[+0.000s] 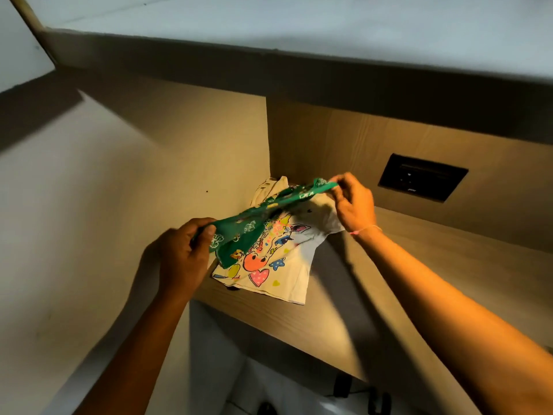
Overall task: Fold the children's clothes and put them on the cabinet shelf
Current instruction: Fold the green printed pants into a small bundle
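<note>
A small green printed garment [254, 226] is stretched in the air between both hands, just above the shelf. My left hand [182, 259] grips its near end and my right hand [354, 205] pinches its far end. Under it a white children's shirt [287, 265] with a bright animal, hearts and stars lies flat on the wooden cabinet shelf [389, 295], pushed into the left back corner. Part of the shirt is hidden by the green cloth.
A dark rectangular panel [422, 178] is set into the cabinet's back wall on the right. The left side wall [149, 175] stands close to the clothes. An upper board [329, 79] overhangs the shelf. Dark objects lie on the floor below [344, 390].
</note>
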`<state>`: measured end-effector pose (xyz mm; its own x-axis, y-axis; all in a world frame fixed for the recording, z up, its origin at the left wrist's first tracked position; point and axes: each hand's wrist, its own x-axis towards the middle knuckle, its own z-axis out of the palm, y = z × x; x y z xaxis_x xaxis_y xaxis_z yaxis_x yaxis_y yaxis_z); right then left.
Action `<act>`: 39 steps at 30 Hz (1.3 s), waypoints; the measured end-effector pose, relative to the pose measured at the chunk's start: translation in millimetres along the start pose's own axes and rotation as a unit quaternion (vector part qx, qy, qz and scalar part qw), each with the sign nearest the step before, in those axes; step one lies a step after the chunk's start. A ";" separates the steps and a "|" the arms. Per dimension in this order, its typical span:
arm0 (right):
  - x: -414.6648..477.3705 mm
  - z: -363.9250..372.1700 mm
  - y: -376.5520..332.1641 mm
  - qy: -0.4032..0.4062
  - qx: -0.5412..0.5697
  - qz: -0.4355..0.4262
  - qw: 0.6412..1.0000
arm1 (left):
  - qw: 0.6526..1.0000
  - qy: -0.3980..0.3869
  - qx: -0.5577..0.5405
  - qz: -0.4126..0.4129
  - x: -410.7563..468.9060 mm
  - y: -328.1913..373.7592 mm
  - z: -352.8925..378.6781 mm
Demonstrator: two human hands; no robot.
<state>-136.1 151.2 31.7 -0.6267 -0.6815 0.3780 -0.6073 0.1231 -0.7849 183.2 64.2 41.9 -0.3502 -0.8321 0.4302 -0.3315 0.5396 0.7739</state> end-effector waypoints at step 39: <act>-272.3 -180.7 72.7 -0.115 -0.352 0.202 0.907 | 0.797 -0.476 0.234 0.288 -72.0 68.9 204.9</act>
<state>-97.9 476.0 -39.7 -0.7978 -0.6012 -0.0465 -0.5635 0.7708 -0.2973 6.0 187.7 -31.0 -0.9948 -0.0748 -0.0691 -0.0884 0.9711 0.2215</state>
